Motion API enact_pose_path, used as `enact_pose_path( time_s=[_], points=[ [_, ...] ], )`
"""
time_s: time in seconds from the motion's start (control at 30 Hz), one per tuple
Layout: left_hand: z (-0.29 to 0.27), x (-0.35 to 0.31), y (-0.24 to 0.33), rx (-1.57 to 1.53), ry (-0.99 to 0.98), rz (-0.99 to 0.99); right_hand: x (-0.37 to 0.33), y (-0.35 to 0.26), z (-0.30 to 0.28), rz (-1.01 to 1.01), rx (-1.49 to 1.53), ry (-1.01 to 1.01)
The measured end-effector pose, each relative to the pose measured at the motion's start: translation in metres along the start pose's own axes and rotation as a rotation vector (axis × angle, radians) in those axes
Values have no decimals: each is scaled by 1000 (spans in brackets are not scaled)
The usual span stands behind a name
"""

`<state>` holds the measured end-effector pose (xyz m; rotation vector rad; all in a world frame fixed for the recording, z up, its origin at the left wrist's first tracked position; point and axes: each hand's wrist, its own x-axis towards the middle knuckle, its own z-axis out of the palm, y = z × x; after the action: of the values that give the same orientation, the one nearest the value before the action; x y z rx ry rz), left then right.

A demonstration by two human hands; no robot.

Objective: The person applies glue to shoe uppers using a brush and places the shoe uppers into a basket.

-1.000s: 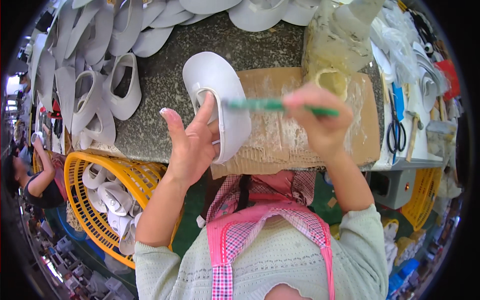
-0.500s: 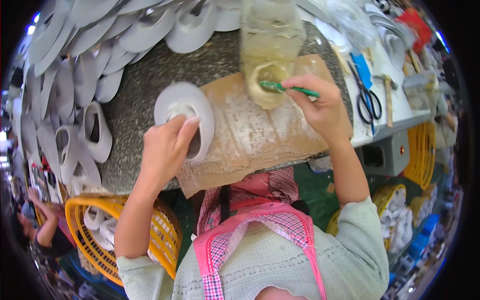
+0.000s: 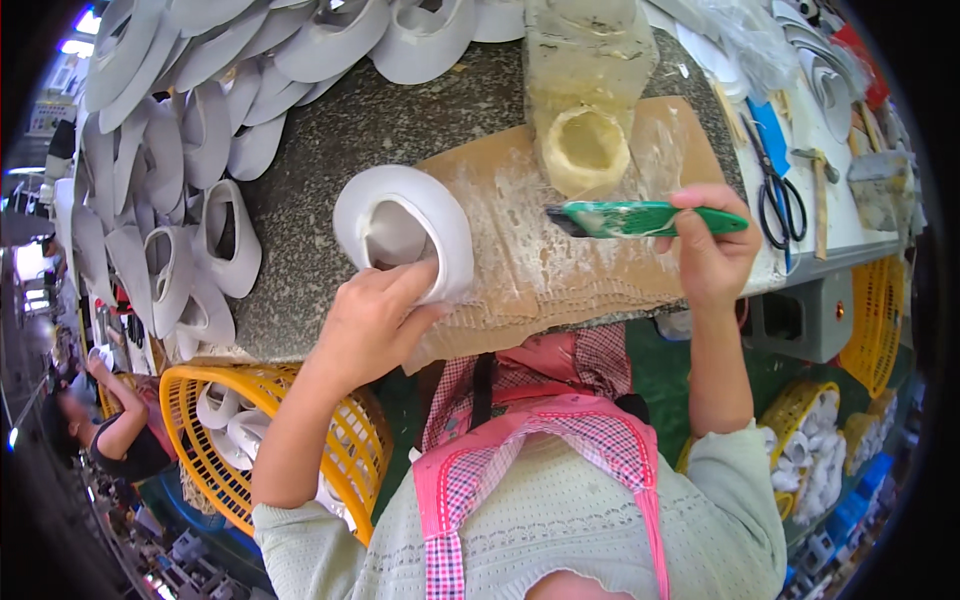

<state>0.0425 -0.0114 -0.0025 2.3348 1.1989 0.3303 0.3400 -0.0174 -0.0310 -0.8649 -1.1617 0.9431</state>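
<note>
- A speckled grey stone bench [image 3: 330,150] in a crowded workshop is shown, with a glue-smeared cardboard sheet [image 3: 560,260] laid over its near edge.
- The white shoe upper [image 3: 405,228] is held on the sheet's left part by the left hand [image 3: 375,325], whose fingers are clamped on its near rim.
- A green-handled brush [image 3: 640,218] is gripped by the closed fingers of the right hand [image 3: 712,250], bristles raised just beside the glue-crusted jar [image 3: 585,150].
- Progress, as judged: many like uppers [image 3: 190,200] are piled at the left and more lie in a yellow basket [image 3: 260,440]; which are finished cannot be told.
- No wet glue can be made out on the held upper, whose underside is hidden.
- The scissors [image 3: 775,200] and the right-hand clutter are bent by the lens rim.
</note>
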Motion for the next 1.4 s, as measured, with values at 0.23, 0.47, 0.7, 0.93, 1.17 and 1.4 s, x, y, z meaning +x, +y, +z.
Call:
enact_pose_path(
  time_s=[0.23,0.47,0.7,0.93,1.17,1.4],
  points=[
    [18,-9,5,-706,185,-290,1,23,73,-226,169,-53],
    [13,-1,3,-1398,247,-365,6,18,80,-414,-52,-579],
    [5,5,-7,-1485,282,-389,30,9,91,-441,-106,-626],
    [28,14,-14,-1562,64,-68,30,19,77,-602,-320,-325],
    [15,-7,1,-1309,235,-125,-1,11,81,-322,-91,-349],
    [-16,-19,25,-555,330,8,-1,6,79,-322,40,-292]
  ],
)
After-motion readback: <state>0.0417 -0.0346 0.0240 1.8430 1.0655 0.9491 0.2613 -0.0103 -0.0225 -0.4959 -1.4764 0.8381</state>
